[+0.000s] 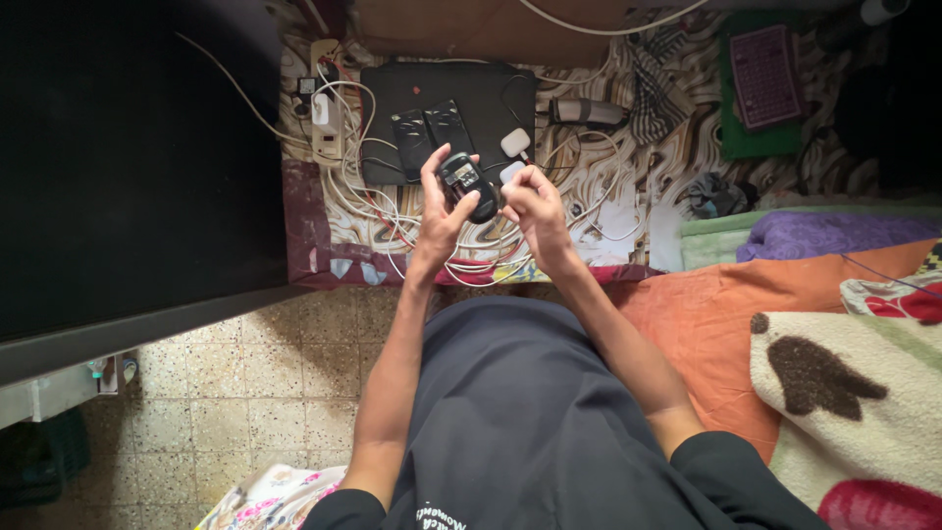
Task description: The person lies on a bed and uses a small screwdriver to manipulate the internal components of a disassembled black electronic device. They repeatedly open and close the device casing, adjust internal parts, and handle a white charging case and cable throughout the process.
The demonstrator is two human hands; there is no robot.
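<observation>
From the head camera, looking straight down: both arms stretch out over the person's dark lap toward a low table with a swirled cloth (608, 186). The left hand (439, 206) is curled around a small black device (464, 183), fingers wrapped up its left side, thumb against it, holding it upright just above the table's near edge. The right hand (535, 206) comes in from the other side, fingertips pinched close against the device's right edge; whether they grip it or only touch it I cannot tell.

Just beyond the hands lies a closed black laptop (481, 98), and on its lid two flat black rectangular gadgets (428, 131) sit side by side. A small white adapter (515, 142) rests at the laptop's near right corner. A tangle of white cables (368, 191) spreads under and around the hands, running to a white power strip (324, 113) at the left. To the right, an orange blanket (716, 314) covers the bed, near the right elbow.
</observation>
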